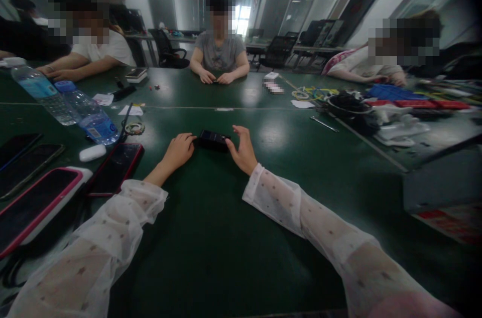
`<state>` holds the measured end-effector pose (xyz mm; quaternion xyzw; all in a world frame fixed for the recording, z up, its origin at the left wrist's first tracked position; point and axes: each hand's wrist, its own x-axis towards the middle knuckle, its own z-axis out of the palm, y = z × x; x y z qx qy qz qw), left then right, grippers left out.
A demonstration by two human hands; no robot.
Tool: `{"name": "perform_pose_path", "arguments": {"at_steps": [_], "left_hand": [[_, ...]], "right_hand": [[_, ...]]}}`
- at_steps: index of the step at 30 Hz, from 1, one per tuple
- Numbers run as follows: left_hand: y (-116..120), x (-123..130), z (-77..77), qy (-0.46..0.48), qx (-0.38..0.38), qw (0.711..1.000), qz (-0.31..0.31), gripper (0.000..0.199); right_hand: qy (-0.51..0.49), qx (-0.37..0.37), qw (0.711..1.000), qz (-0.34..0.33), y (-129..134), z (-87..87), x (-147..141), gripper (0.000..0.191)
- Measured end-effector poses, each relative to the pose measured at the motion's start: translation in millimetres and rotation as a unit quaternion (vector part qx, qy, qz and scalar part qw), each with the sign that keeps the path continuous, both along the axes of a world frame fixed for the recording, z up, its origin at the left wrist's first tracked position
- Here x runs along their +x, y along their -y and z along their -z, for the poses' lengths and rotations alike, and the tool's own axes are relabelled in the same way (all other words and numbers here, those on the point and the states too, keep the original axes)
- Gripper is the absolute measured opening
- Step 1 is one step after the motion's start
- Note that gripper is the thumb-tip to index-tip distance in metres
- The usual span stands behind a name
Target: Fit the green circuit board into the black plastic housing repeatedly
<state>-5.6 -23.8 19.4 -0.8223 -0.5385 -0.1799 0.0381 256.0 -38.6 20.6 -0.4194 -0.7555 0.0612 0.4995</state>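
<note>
A small black box-shaped device [213, 141] lies on the dark green tabletop in front of me, between my two hands. Its kind is too dim to make out. My left hand [179, 150] rests on the table at its left end, fingers loosely bent and the index fingertip reaching its edge. At the other end, my right hand [244, 150] is open, with the thumb at the device's right corner and the fingers stretched upward, apart from the thumb. Sheer white dotted sleeves cover both forearms.
Left of me lie several phones, including a red-edged phone [116, 169], a white case [92, 153], a tape roll [134, 128] and two water bottles [94, 120]. A wrench [324, 124], cables and a grey box [444, 182] are on the right. Three people sit across the table.
</note>
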Motion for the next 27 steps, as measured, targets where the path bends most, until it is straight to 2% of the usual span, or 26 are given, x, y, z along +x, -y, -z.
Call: {"name": "perform_pose_path", "arguments": {"at_steps": [6, 14, 21, 27], "left_hand": [[1.0, 0.6, -0.7, -0.001, 0.003, 1.0, -0.001, 0.04], [1.8, 1.2, -0.8, 0.002, -0.001, 1.0, -0.007, 0.041], [0.0, -0.2, 0.6, 0.001, 0.001, 1.0, -0.001, 0.041], [-0.9, -1.1, 2.9, -0.002, 0.011, 1.0, 0.001, 0.04]], "right_hand": [[0.001, -0.03, 1.0, -0.005, -1.2, 0.8, 1.1, 0.051], [0.013, -0.129, 0.991, -0.044, -7.8, 6.2, 1.9, 0.063], [-0.003, -0.182, 0.981, -0.069, -9.9, 5.7, 3.3, 0.054], [-0.027, -0.181, 0.981, -0.062, -10.2, 6.0, 2.7, 0.052]]}}
